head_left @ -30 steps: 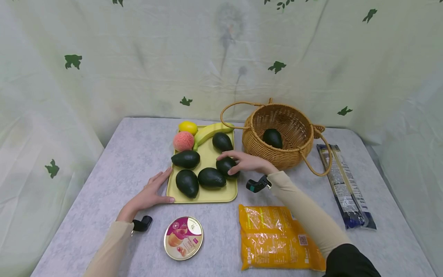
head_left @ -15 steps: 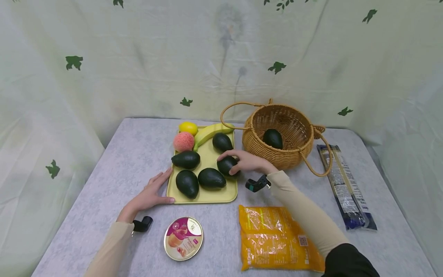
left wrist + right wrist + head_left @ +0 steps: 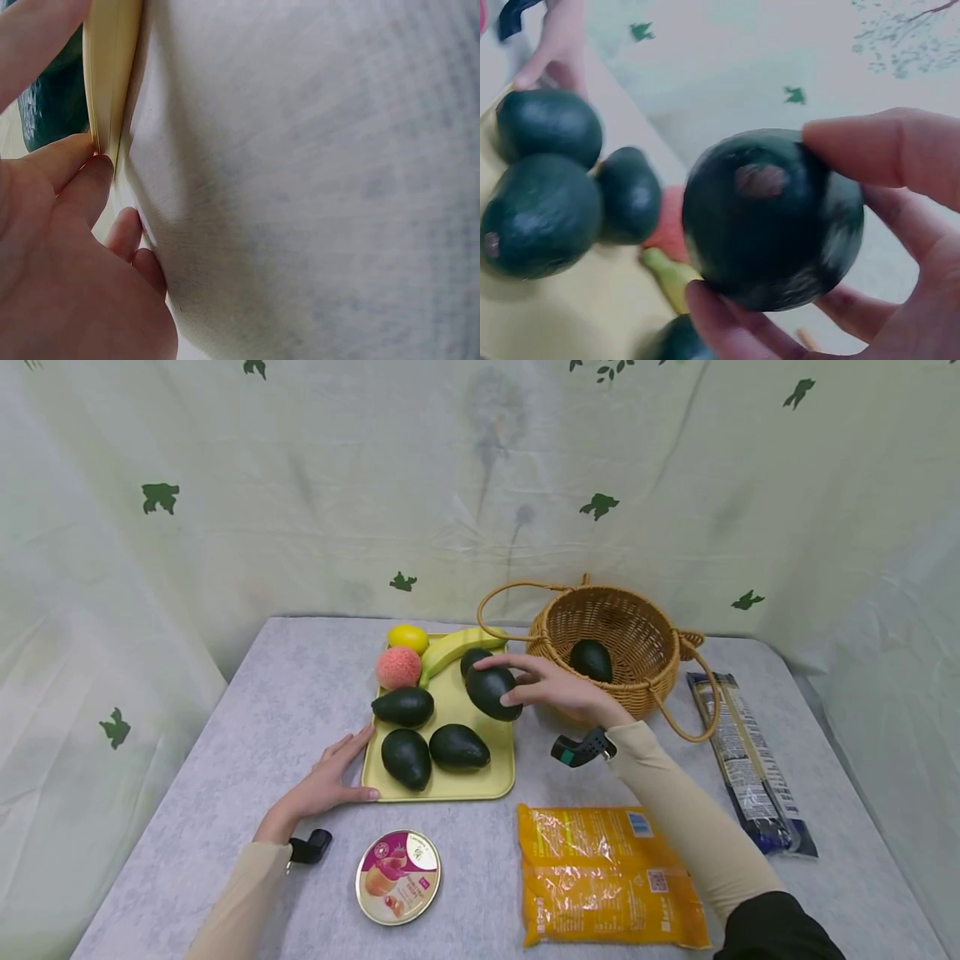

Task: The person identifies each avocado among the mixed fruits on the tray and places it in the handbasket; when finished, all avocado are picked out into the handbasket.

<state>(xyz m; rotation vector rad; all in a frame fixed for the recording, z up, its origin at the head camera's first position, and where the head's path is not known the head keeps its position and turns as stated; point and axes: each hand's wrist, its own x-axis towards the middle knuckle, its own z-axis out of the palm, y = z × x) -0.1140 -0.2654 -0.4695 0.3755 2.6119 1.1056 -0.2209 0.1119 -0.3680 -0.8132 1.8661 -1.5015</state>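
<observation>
A dark green avocado (image 3: 491, 693) is gripped between the thumb and fingers of my right hand (image 3: 558, 687), raised over the right side of the yellow tray (image 3: 468, 787). The right wrist view shows its stem end, with fingers around both sides. My left hand (image 3: 322, 783) rests at the tray's left edge, fingers extended and touching the rim (image 3: 112, 71). Several avocados lie on the tray, one (image 3: 459, 747) near its front and one at the back partly hidden behind the held one. A banana (image 3: 450, 650), a pink peach-like fruit (image 3: 398, 667) and a lemon (image 3: 408, 637) sit at the back.
A wicker basket (image 3: 637, 647) with looped handles stands right of the tray, with one avocado (image 3: 591, 660) inside. An orange packet (image 3: 592, 877) lies under the right forearm's side, a long dark packet (image 3: 753, 768) at far right. A round tin (image 3: 398, 877) is in front.
My right hand has lifted the avocado from the tray's right side, moving it up and slightly toward the back. My left hand has stayed at the tray's edge.
</observation>
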